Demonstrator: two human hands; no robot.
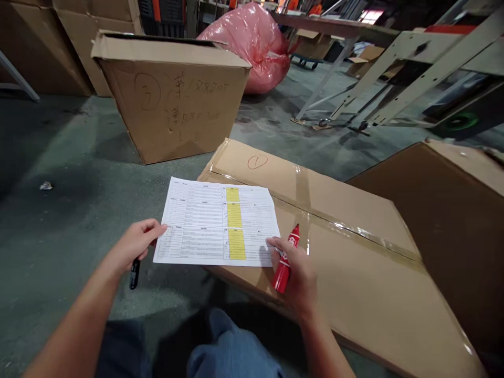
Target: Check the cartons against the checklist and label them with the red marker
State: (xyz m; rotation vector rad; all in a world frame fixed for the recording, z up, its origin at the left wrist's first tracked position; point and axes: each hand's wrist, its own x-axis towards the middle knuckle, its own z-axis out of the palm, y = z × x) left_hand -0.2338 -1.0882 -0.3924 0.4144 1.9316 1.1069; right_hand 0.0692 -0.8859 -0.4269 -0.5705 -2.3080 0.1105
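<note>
A printed sheet of paper with tables and a yellow-highlighted column is held between my hands, its right part over a taped cardboard box. My left hand pinches the sheet's left edge; a black marker sticks out below those fingers. At the lower right corner, my right hand grips the sheet and also a red marker, whose tip end points up and away. A circled "1" in red is written on the box top.
Behind stands a cardboard box with a circled "3" and handwriting. A pink plastic bag sits beyond it. Another carton is at the right, near metal-legged equipment. A small scrap lies on the floor at left.
</note>
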